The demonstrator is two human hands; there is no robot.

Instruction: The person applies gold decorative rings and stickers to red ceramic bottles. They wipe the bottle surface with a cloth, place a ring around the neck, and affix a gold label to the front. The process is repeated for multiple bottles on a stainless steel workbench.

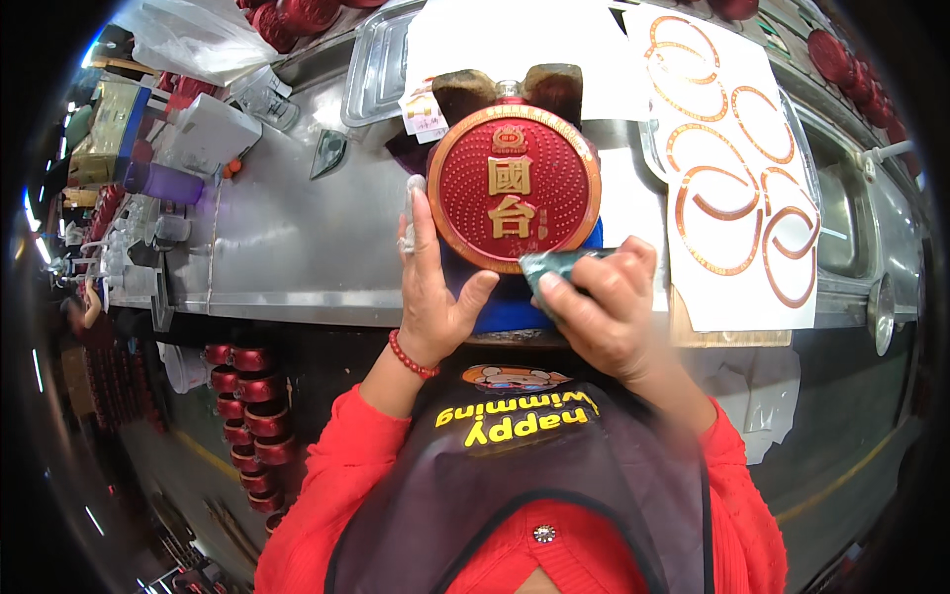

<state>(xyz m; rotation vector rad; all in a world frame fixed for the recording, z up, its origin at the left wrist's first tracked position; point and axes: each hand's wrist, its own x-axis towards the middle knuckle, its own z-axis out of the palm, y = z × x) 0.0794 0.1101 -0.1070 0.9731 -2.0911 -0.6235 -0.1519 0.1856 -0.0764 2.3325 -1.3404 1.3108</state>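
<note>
A round red bottle (515, 233) with raised gold characters, a dotted face and an orange-gold ring round its rim lies face up before me. My left hand (430, 282) rests along its lower left edge, fingers stretched out and thumb apart, with pale covers on some fingertips. In my right hand (604, 297) is a flat, dark green, glossy piece (554, 262), pinched between thumb and fingers. Its corner meets the ring at the bottle's lower right. Blue cloth (500, 315) shows beneath the bottle, and two dark brown blocks (554, 94) flank its neck.
Orange-gold ring strips (717, 193) lie on a white sheet to the right. A similar green piece (329, 153) and a clear tray (381, 64) sit on the metal bench (287, 247). Stacked red bottles (259, 421) stand below left; a sink (831, 188) is far right.
</note>
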